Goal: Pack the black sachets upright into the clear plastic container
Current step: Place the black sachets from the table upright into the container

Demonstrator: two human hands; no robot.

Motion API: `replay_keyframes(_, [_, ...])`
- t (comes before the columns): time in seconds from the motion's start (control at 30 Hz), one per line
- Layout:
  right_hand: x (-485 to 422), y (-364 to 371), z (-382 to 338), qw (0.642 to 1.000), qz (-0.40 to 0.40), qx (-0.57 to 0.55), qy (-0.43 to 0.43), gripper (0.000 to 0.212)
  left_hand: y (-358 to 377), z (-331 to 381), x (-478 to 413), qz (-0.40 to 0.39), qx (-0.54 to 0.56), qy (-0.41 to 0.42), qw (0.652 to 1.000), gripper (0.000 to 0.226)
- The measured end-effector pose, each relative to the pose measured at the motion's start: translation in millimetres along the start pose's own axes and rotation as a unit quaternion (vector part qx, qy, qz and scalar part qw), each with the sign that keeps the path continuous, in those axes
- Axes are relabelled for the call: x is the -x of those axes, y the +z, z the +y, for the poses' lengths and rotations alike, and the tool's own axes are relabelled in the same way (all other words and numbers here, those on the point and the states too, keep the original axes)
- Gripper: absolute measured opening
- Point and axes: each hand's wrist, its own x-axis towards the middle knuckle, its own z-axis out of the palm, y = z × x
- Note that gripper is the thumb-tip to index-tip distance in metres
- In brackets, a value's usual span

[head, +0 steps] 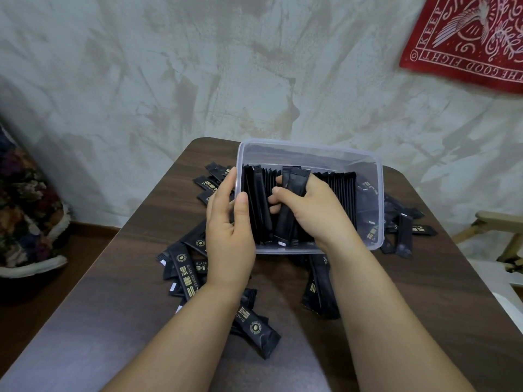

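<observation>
Clear plastic container (311, 146) sits on a dark wood table (113, 292), and it's already got a decent row of black sachets (341, 188) standing on end along the right half, plus a few more upright against the left wall.

The right hand (311, 206) is down inside the container, fingers curled around a small bundle of sachets (294, 178). The bundle's tops poke out above the knuckles, the bottoms reach toward the near wall, and the thumb (278, 190) is pressed on its left face. The bundle sits in the gap between the two upright groups, a bit tilted.

The left hand (229, 230) grips the container's left wall: thumb hooked over the rim on the inside, right by the leftmost sachets, other fingers outside.

Plenty of loose sachets (186, 274) lie flat on the table around the container, on both sides and in front. A red bandana (467, 38) hangs on the wall at top right.
</observation>
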Motion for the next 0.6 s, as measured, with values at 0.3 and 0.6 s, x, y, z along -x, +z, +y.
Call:
replay_keyframes(0.3, [-0.5,0.1,0.8,0.996,-0.048,-0.061,0.032,0.011,1.0,1.5,0.4,-0.008,-0.007,-0.002,1.000,0.035])
replay_keyframes(0.6, [-1.0,4.0,5.1,0.988,-0.010,0.146,-0.041,0.026,1.4,3.0,0.9,-0.003,-0.005,0.002,1.000,0.034])
